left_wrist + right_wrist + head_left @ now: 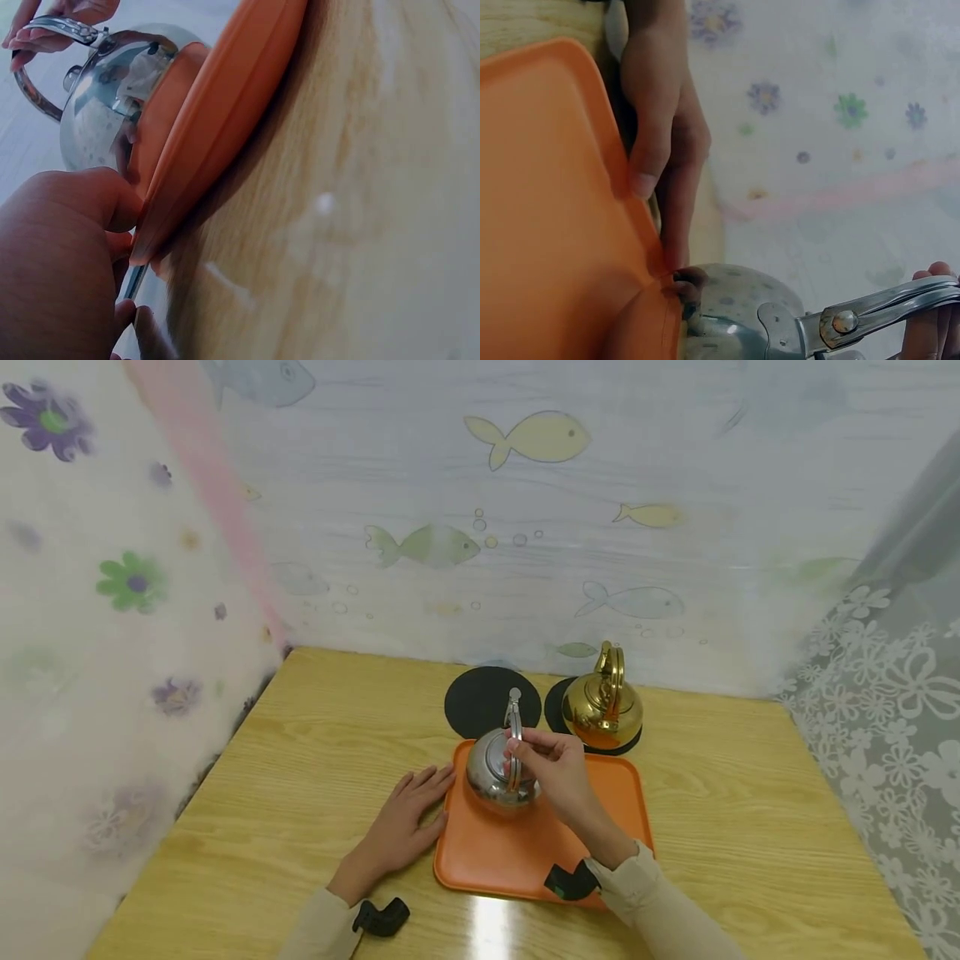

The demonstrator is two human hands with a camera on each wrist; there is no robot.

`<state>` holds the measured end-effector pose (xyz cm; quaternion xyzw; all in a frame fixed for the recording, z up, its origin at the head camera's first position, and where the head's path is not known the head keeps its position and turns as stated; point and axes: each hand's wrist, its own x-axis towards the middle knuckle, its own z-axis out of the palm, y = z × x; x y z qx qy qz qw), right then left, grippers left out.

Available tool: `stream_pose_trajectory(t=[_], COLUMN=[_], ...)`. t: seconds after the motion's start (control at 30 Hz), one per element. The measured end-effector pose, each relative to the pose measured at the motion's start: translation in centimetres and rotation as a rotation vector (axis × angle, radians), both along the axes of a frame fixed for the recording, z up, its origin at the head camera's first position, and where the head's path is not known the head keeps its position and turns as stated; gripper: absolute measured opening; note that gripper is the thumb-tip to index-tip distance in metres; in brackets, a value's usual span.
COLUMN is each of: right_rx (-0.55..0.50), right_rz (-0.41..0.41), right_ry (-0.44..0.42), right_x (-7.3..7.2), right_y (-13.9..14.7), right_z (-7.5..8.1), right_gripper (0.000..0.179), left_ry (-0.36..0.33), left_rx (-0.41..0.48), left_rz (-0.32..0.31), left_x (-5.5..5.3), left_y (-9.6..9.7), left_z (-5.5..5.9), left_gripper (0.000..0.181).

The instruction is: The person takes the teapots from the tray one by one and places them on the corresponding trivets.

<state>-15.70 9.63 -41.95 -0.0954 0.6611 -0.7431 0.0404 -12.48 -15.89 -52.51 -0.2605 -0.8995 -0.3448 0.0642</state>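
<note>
A silver kettle (486,783) with a raised loop handle is at the back left part of an orange tray (487,860). My right hand (566,781) grips that handle, its fingers (922,334) curled under the metal bar in the right wrist view. Flat beside the tray's left edge lies my left hand (408,822), fingers extended, thumb and fingertips right at the rim. The left wrist view shows the left thumb (105,199) against the tray's side, with the kettle's shiny body (94,97) beyond it.
Behind the tray lies a round black mat (480,697). A gold kettle (592,714) stands on a second black mat (557,706) to its right. Everything rests on a wood-grain table (315,752), with patterned curtains (420,485) along its back and sides.
</note>
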Motion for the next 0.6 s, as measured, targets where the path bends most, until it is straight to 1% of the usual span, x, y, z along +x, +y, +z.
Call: stream_pose_trajectory(t=[0.07, 0.2, 0.4, 0.6], right_rx=[0.003, -0.007, 0.005, 0.023], right_rz=[-0.009, -0.001, 0.015, -0.011], right_ry=[0.001, -0.015, -0.017, -0.033], right_x=[-0.12, -0.40, -0.73, -0.86], right_y=[-0.05, -0.11, -0.35, -0.34], right_z=[0.01, 0.18, 0.22, 0.18], right_gripper=[0.030, 0.030, 0.032, 0.030], left_ry=[0.003, -0.008, 0.009, 0.011], left_rx=[-0.003, 0.002, 0.002, 0.003], left_rz=[0.002, -0.005, 0.000, 0.000], left_x=[0.00, -0.03, 0.01, -0.10], left_y=[0.02, 0.04, -0.11, -0.10], left_z=[0.05, 0.20, -0.03, -0.32], left_gripper=[0.055, 0.055, 0.056, 0.055])
